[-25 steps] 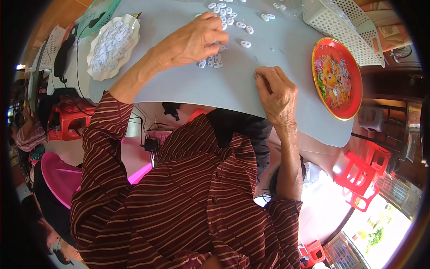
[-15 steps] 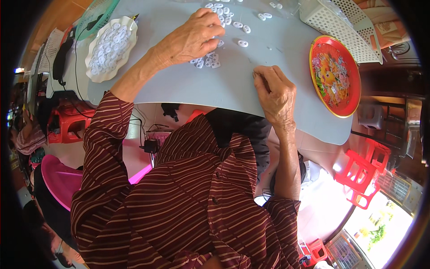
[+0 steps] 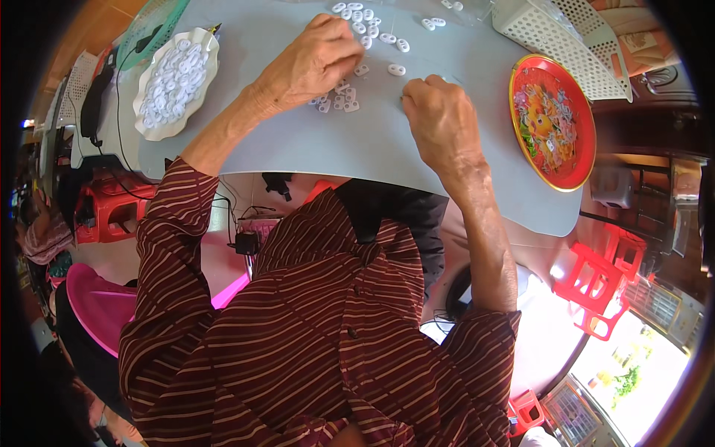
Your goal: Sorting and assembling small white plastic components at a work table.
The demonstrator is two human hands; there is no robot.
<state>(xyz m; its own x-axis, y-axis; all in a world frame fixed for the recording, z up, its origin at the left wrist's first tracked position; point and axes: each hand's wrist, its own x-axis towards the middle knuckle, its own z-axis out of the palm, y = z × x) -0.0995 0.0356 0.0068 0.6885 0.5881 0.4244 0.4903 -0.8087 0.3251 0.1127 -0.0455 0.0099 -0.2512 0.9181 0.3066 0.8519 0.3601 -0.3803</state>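
Note:
My left hand point(image 3: 314, 65) hovers over the grey table with its fingers curled together; whatever they pinch is hidden. Just below it lies a cluster of small white plastic pieces with holes point(image 3: 344, 100). Beyond its fingertips, white oval two-holed pieces point(image 3: 363, 16) are scattered toward the far edge. My right hand point(image 3: 445, 123) is closed, knuckles up, over the table to the right of that cluster. Its fingertips are turned away, so their contents cannot be made out. A single white oval piece point(image 3: 396, 70) rests between the two hands.
On the left, a white scalloped dish point(image 3: 211, 68) is heaped with white pieces, beside a green mesh basket point(image 3: 173, 16). A round red tray point(image 3: 588, 141) holding small bits stands at the right, near a white perforated basket point(image 3: 596, 56). Red stools point(image 3: 588, 279) stand on the floor.
My right hand has moved forward and left, toward the pieces, and turned knuckles up. My left hand has shifted slightly left, staying curled. The whole view has shifted a little.

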